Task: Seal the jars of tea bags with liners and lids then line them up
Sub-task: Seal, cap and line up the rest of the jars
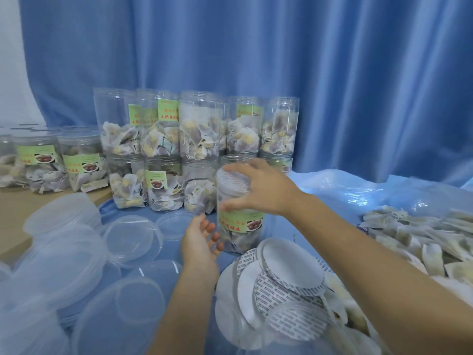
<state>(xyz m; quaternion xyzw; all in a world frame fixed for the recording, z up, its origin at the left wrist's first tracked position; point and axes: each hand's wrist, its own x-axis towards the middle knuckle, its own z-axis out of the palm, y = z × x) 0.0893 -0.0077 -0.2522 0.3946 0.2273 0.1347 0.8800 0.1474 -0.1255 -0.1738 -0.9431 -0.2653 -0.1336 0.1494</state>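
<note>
A clear jar [240, 226] with a green label and tea bags inside stands upright on the blue cloth in the middle. A white printed liner [234, 183] lies on its mouth. My right hand [263, 190] grips the jar's top, fingers across the liner's far edge and thumb on the jar's left side. My left hand [199, 242] is palm up at the jar's lower left, its relaxed fingertips at the jar's wall. A pile of loose liners [281, 283] lies just in front of the jar. Clear plastic lids [133, 237] are spread to the left.
Behind the jar, open jars of tea bags [163, 139] stand stacked in two tiers. Lidded jars [82, 160] stand in a row at the left on a wooden table [15, 211]. Loose tea bags [422, 239] are heaped at the right. A blue curtain [332, 73] hangs behind.
</note>
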